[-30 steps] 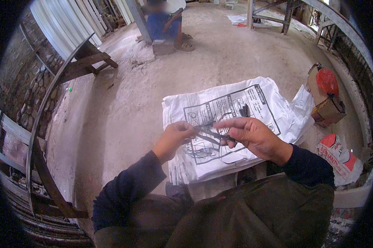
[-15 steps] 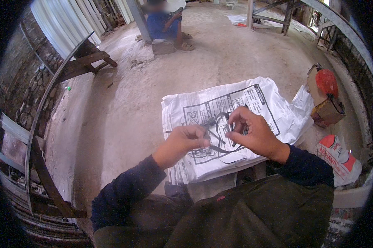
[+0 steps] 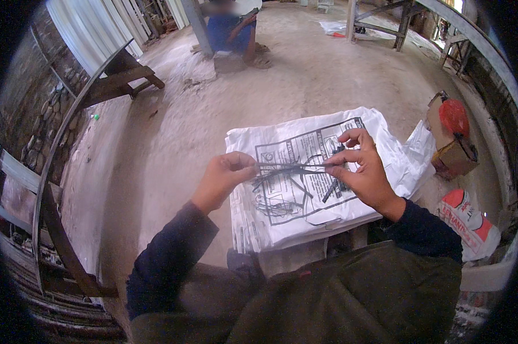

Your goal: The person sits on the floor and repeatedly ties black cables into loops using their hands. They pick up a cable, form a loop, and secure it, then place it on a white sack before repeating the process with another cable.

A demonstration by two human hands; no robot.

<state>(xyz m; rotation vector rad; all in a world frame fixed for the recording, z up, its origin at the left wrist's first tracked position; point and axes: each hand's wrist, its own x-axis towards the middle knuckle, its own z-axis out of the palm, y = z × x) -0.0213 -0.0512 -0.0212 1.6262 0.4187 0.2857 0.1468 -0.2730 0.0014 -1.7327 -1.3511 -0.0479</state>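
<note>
Between my hands a thin black strip (image 3: 296,167) is pulled nearly straight, doubled along part of its length. My left hand (image 3: 224,179) pinches one end between thumb and fingers. With thumb and forefinger, my right hand (image 3: 367,175) grips the other end, its remaining fingers raised. Beneath them lies a stack of flat white sacks (image 3: 305,127) with dark print on top. More loose black strips (image 3: 330,191) rest on the top sack, partly behind the hands. Whether the strip is rubber or plastic I cannot tell.
To the right stand a cardboard box (image 3: 451,155) with a red bag (image 3: 454,117) on it and a red-and-white sack (image 3: 470,226). A wooden bench (image 3: 118,80) is at the left. Beyond, a person in blue (image 3: 230,37) sits near a post (image 3: 197,26).
My hands have moved apart, the left one leftward and up. The strip, looped and slack before, is now drawn out between them.
</note>
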